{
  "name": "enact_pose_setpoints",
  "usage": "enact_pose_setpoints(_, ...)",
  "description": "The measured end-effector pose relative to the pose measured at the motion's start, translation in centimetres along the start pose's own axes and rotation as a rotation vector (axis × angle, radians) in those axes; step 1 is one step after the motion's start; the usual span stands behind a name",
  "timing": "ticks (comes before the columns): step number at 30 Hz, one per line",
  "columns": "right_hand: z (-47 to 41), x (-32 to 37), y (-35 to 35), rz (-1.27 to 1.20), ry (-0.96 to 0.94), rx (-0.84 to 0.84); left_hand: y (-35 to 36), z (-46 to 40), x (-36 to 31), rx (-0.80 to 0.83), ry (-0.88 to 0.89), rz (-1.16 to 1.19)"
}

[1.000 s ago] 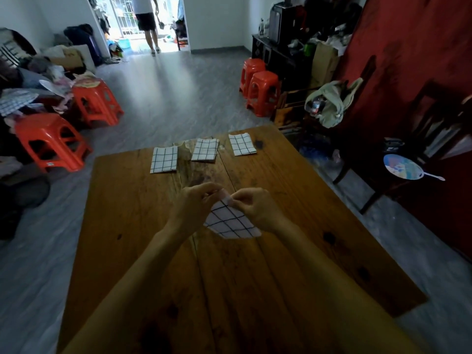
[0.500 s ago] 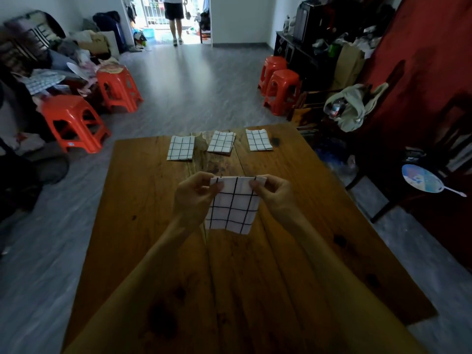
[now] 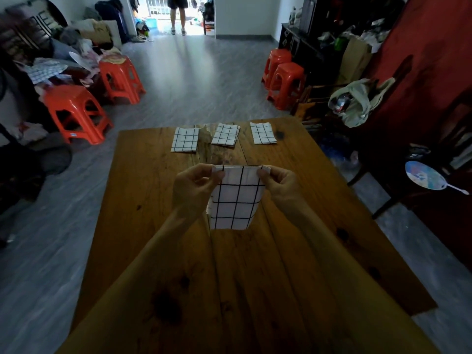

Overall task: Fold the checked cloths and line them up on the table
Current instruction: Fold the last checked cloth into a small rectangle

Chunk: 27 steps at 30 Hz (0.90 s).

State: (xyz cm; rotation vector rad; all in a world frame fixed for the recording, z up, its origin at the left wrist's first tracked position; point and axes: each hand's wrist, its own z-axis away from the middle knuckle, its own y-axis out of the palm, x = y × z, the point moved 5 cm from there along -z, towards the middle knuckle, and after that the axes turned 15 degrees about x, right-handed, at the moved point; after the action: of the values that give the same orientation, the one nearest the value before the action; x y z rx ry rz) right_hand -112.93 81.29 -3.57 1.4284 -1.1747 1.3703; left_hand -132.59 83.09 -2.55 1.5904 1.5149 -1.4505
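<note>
Here both hands [image 3: 195, 185] [image 3: 278, 183] pinch one checked cloth [image 3: 236, 200]; three folded cloths [image 3: 225, 134] line the table [image 3: 143, 200].

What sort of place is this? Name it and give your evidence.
Probably a lived-in home's main room: a wooden table, plastic stools on a tiled floor, and heaped clothes along the left wall.

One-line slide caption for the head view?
Both hands, left hand and right hand, pinch a checked cloth above the table; three folded cloths lined up beyond.
</note>
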Motion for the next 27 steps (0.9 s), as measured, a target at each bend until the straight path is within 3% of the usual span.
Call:
enact_pose_setpoints(15, 0.4, -0.6, -0.4, -0.027, -0.009, -0.101, 0.5, 0.1, -0.7, -0.028, 0.028, 0.084)
enact_pose_setpoints(27, -0.1, 0.3, -0.3, -0.038, -0.067, -0.150, 0.0, -0.5, -1.4, -0.027, 0.102, -0.243)
